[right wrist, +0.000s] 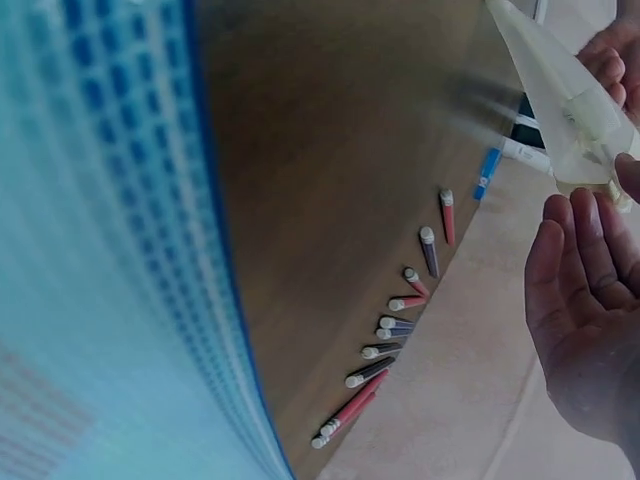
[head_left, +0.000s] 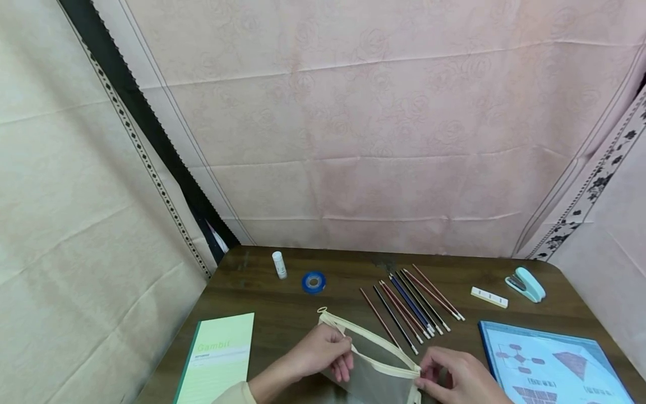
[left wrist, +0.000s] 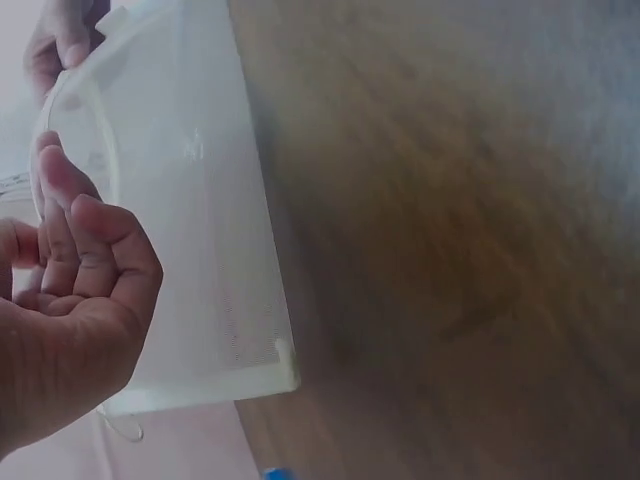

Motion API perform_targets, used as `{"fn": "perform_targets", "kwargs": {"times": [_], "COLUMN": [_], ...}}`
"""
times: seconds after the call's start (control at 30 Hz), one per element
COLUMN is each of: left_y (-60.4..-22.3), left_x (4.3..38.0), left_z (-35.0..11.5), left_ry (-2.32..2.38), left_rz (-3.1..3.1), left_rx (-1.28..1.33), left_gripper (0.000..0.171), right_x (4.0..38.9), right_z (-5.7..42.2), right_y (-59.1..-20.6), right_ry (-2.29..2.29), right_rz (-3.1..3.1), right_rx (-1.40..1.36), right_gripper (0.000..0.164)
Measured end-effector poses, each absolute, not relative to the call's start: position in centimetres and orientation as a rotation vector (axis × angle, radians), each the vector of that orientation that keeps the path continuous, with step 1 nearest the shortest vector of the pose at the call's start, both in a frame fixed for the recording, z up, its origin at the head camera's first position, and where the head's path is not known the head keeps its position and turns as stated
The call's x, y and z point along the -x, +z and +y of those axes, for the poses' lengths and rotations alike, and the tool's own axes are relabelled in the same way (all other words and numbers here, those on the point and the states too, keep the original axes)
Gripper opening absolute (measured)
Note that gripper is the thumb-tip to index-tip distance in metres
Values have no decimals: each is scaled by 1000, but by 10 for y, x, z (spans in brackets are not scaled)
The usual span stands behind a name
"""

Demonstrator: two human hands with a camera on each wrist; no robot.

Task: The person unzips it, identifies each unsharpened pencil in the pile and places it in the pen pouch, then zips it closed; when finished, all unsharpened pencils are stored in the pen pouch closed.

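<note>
A translucent mesh zipper pouch (head_left: 381,384) with cream edging is held up at the front of the table, its zipped mouth gaping. My left hand (head_left: 325,352) grips the mouth's near edge with curled fingers, toward the left end. At the other end, my right hand (head_left: 456,375) pinches the pouch's corner between thumb and fingers. In the left wrist view the pouch (left wrist: 200,220) hangs beside the left hand (left wrist: 90,250). Several pencils (head_left: 411,308), red, black and blue, lie in a fanned row just behind the pouch.
A glue stick (head_left: 279,265) and blue tape roll (head_left: 313,282) stand at the back left. A green notebook (head_left: 219,350) lies left. On the right are a white eraser-like block (head_left: 489,297), a mint stapler (head_left: 526,284) and a blue-edged folder (head_left: 555,365). Cloth curtains (head_left: 378,140) surround the table.
</note>
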State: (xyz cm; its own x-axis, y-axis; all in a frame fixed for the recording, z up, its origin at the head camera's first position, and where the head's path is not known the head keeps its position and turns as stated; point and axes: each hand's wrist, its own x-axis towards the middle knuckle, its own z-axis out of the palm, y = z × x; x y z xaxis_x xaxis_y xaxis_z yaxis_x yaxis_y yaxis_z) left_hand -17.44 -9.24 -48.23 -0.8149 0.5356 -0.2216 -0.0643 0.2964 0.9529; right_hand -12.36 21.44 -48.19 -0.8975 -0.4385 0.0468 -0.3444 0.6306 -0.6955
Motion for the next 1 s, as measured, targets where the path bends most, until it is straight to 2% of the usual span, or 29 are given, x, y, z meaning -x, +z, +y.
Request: {"fn": "perform_targets", "kwargs": {"times": [0.33,0.5,0.6,0.73,1.0], "left_y": [-476,-474,-472,-473,-478], "left_x": [188,192,192,190,192], "left_z": [-103,-107,-107,-105,-104], "left_ry": [1493,1451,1388,1333,1335], "left_rz": [2064,2133,2230,2326,2365], "left_rx": [-454,-436,-442,-441,-467], "left_gripper": [36,29,24,22,22], "right_x": [129,140,148,160,188], "right_z": [220,220,219,210,179], "right_y": [-488,-491,-493,-495,-500], "right_ry": [-1053,-1000,-1024,-1092,-1076], "right_rz": [2754,2898,2910,2853,3051], "right_rx": [704,673,628,603,613], "right_gripper": [6,7,13,30,36]}}
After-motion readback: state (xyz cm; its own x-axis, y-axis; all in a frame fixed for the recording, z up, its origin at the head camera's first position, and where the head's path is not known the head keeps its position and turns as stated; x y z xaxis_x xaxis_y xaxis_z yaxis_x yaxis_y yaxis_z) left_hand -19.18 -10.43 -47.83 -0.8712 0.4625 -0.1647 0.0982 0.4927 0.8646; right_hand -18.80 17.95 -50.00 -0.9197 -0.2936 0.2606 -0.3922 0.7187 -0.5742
